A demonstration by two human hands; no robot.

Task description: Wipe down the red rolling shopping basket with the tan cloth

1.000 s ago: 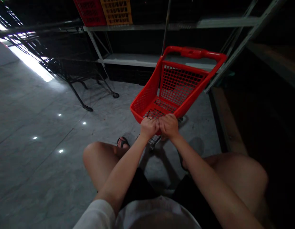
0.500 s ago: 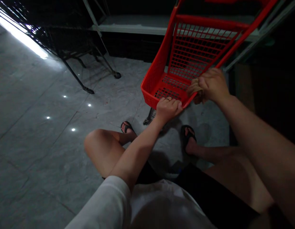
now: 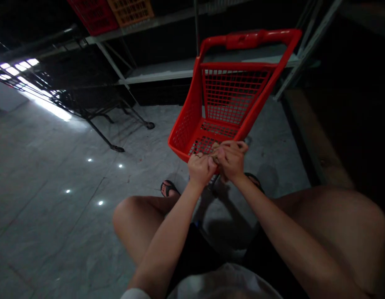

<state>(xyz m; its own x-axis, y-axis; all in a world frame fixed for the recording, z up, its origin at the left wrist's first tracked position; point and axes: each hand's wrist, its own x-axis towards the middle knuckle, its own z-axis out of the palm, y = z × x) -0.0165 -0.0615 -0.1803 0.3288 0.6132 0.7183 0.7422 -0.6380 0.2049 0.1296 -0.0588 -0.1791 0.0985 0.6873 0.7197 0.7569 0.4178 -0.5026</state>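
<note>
A red plastic shopping cart point(image 3: 230, 95) with a mesh basket and a red handle point(image 3: 248, 39) stands on the floor in front of my bent knees. Both hands meet at its near rim. My left hand point(image 3: 201, 168) is closed in a fist against the rim, a ring on one finger. Touching it, my right hand point(image 3: 232, 160) is curled around a small brownish thing point(image 3: 215, 158). The light is too dim to tell what that thing is. The basket looks empty.
Grey metal shelving point(image 3: 167, 72) runs along the back, with a red crate point(image 3: 94, 14) and an orange crate point(image 3: 130, 9) on an upper shelf. A black wire trolley point(image 3: 96, 97) stands at the left on the glossy tiled floor point(image 3: 55, 187). My sandalled foot point(image 3: 169, 189) rests under the cart.
My right hand has come back from the basket's right edge to join the left hand at the near rim. The view has tilted up, so the cart's handle shows again.
</note>
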